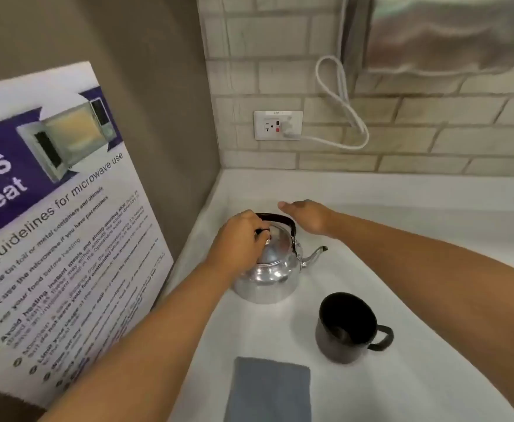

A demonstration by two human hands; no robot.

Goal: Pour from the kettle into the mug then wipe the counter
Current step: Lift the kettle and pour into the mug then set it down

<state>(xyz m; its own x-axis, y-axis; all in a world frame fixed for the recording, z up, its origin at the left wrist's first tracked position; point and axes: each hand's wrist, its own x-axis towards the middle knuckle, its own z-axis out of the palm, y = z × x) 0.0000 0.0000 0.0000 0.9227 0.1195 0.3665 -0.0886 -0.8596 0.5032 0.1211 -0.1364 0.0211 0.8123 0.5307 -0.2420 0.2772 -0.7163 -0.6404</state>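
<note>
**Left hand on kettle lid, right hand open behind it**

Nearest the camera, a folded grey cloth [269,391] lies flat on the white counter [417,300], between the two forearms and well short of both hands. Just beyond it, under the right forearm, a black mug [345,328] stands upright, mouth open, handle pointing right; it touches neither hand.

Further out, the silver kettle [269,275] sits on the counter directly under the left hand, spout pointing right toward the right forearm. The left hand [239,242] is closed from above over the lid, fingers curled around the small black lid knob [262,231]. The black kettle handle [280,219] arches upright between the two hands.

The right hand [307,216] hovers just behind the handle, palm down, fingers extended and together, holding nothing; whether it touches the handle cannot be told.

Left of the left arm, a microwave guidelines poster [54,223] leans on the side wall. Beyond both hands, a wall outlet [277,125] with a white cord [338,95] sits on the tiled backsplash.
</note>
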